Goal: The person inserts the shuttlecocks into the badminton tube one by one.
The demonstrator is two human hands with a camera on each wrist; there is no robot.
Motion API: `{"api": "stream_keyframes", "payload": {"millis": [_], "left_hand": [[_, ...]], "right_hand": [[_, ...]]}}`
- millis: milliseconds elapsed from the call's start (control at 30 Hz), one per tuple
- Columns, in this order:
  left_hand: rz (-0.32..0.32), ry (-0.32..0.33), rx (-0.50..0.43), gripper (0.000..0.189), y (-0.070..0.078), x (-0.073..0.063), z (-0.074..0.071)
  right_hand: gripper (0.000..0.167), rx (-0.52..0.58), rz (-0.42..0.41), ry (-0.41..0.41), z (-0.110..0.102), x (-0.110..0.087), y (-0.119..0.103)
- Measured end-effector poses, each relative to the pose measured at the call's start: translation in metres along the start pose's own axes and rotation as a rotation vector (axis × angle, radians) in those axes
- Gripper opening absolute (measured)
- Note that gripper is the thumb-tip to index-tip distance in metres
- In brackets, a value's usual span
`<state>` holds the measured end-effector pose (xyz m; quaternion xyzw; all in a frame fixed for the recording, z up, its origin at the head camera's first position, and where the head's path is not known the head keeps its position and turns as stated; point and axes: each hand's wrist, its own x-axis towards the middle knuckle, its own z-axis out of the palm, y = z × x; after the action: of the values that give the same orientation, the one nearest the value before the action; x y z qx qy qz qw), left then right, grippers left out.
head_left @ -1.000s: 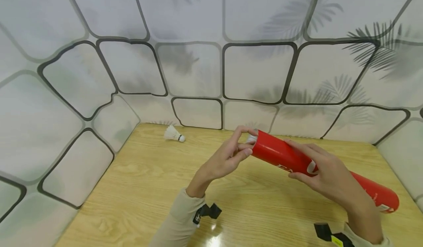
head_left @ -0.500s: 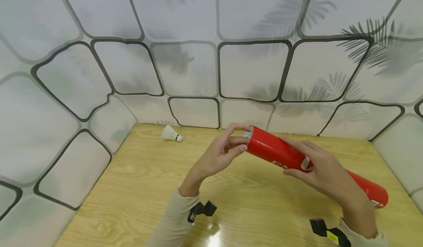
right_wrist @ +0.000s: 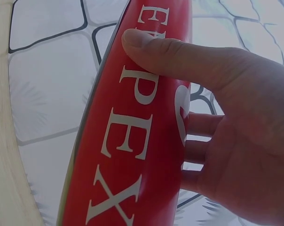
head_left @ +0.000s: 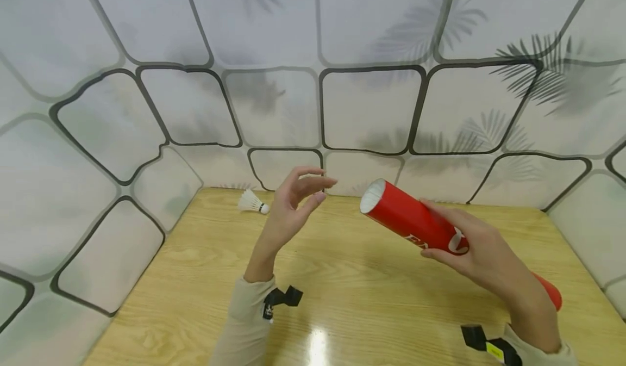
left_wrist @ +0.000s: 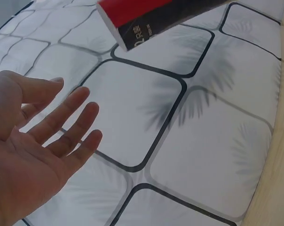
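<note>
My right hand [head_left: 484, 252] grips a long red shuttlecock tube [head_left: 403, 213] around its middle, thumb on the near side and fingers around the far side. The tube is tilted, its open end raised toward the left with the pale inner wall showing. In the right wrist view large white letters run along the tube [right_wrist: 128, 136]. My left hand [head_left: 290, 211] hovers left of that mouth, apart from it, with fingers loosely bent and nothing in them. The left wrist view shows the same hand [left_wrist: 43, 146] with spread fingers below the tube's end. A white shuttlecock [head_left: 251, 202] lies at the back left.
The wooden table [head_left: 205, 301] meets a patterned, cloth-like wall [head_left: 279, 107] along its back edge. More of this wall covering [head_left: 88, 241] rises at the left and right sides. Light reflects off the tabletop near the front.
My left hand has withdrawn its fingers from the tube's open end and moved left and up, leaving the mouth uncovered. My right hand still holds the tube, whose open end now faces me more.
</note>
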<state>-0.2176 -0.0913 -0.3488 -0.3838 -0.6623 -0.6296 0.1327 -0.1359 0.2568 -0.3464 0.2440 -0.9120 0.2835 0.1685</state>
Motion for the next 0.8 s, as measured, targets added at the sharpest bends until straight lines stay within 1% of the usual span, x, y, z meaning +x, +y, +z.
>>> {"api": "stream_keyframes", "payload": {"millis": [167, 300, 400, 467, 633, 700, 767, 800], "left_hand": [[-0.010, 0.101, 0.124, 0.033, -0.007, 0.000, -0.012], [-0.052, 0.181, 0.223, 0.032, -0.016, 0.001, -0.022], [-0.080, 0.248, 0.276, 0.033, -0.021, -0.001, -0.030], [-0.091, 0.287, 0.292, 0.033, -0.021, -0.002, -0.035], [-0.133, 0.339, 0.314, 0.032, -0.006, -0.005, -0.042], [-0.156, 0.356, 0.328, 0.032, -0.012, -0.007, -0.047], [-0.171, 0.382, 0.342, 0.032, -0.024, -0.010, -0.054], [-0.177, 0.394, 0.349, 0.033, -0.033, -0.012, -0.059]], "right_hand": [[0.092, 0.002, 0.009, 0.000, -0.001, -0.001, 0.001], [0.092, 0.007, 0.015, 0.007, -0.001, -0.002, 0.001], [0.091, 0.006, 0.019, 0.006, -0.002, -0.002, 0.001], [0.091, 0.006, 0.019, 0.005, -0.002, -0.001, 0.001], [0.090, 0.018, 0.020, -0.001, -0.003, -0.001, 0.001], [0.090, 0.025, 0.023, -0.002, -0.003, -0.001, 0.002], [0.090, 0.032, 0.028, 0.000, -0.003, -0.002, 0.002], [0.090, 0.034, 0.028, 0.004, -0.003, -0.002, 0.001]]}}
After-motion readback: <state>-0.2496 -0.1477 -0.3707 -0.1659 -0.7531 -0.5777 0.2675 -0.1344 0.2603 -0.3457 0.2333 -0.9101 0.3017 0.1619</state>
